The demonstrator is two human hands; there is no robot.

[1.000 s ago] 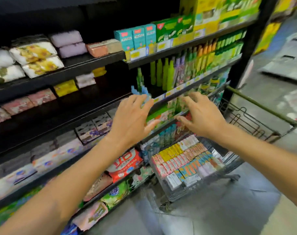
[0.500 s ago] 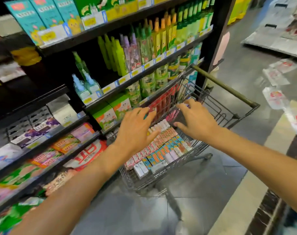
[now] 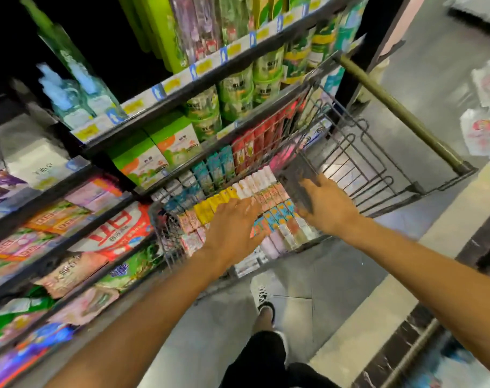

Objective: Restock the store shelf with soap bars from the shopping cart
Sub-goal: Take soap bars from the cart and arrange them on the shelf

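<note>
Below centre frame, both hands reach into the shopping cart [image 3: 350,152]: left hand [image 3: 232,231] flat, fingers spread on upright-packed soap bars [image 3: 269,189]; right hand [image 3: 329,210] loosely open, empty, ready to pick.

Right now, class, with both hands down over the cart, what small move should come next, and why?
Probably curl the left hand round a few soap bars and lift. It lies flat on the packed rows, holding nothing yet, so no bar can go to the shelf. The right hand sits at the cart, by its fold-down flap; whether it grips anything is unclear.
</note>
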